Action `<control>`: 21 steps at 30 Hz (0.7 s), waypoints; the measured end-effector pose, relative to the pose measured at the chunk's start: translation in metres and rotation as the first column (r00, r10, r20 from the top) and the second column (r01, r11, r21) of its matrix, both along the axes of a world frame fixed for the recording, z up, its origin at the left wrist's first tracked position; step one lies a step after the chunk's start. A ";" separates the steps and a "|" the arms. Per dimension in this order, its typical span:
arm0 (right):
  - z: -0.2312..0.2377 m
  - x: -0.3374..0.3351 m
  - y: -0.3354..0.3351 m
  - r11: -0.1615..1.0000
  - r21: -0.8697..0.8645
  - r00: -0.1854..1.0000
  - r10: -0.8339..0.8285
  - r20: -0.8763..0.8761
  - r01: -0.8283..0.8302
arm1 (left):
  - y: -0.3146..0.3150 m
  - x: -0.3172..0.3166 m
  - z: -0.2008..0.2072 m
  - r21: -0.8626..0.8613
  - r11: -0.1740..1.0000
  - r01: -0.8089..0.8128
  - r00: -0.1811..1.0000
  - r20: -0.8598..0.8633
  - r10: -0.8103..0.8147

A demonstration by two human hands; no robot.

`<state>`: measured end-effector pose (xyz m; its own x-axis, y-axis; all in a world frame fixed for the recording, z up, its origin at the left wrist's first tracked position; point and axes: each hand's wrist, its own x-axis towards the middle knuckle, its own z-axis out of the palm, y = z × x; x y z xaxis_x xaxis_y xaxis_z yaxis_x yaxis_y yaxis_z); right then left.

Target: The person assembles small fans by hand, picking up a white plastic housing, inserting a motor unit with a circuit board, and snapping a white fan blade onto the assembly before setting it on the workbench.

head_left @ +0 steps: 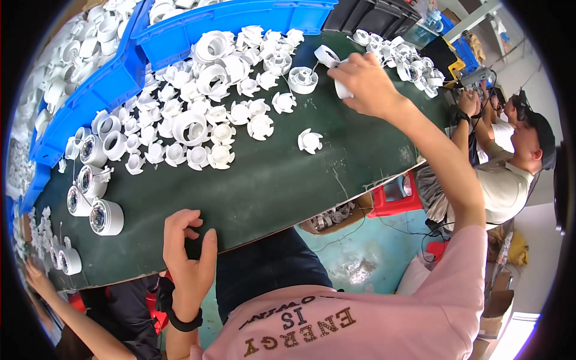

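Observation:
My right hand (367, 84) reaches out over the far side of the green table, its fingers closed on a white round plastic housing (343, 90) that they partly cover. Just left of it are a white ring (327, 56) and another white housing (303, 80) with inner parts showing. My left hand (191, 243) hovers by the near table edge, thumb and fingers apart, holding nothing. A single white finned plastic piece (310, 141) lies alone between the hands. Several white finned pieces (198, 158) and wide rings (191, 128) are heaped farther left.
Blue bins (240, 25) line the table's far and left sides. Several white cylindrical units with dark faces (107, 217) stand at left. More white assemblies (399, 55) cluster at far right. Co-workers sit at both sides; one in a cap (507, 174) is at right. A red stool (396, 198) stands below.

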<state>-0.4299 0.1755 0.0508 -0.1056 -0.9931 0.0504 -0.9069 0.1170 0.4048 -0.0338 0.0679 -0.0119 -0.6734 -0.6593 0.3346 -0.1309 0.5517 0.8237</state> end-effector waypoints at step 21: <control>-0.072 0.052 0.036 0.731 -0.212 -0.248 0.466 0.850 0.648 | 0.016 -0.114 0.043 -0.335 0.718 0.610 0.791 0.309 -0.528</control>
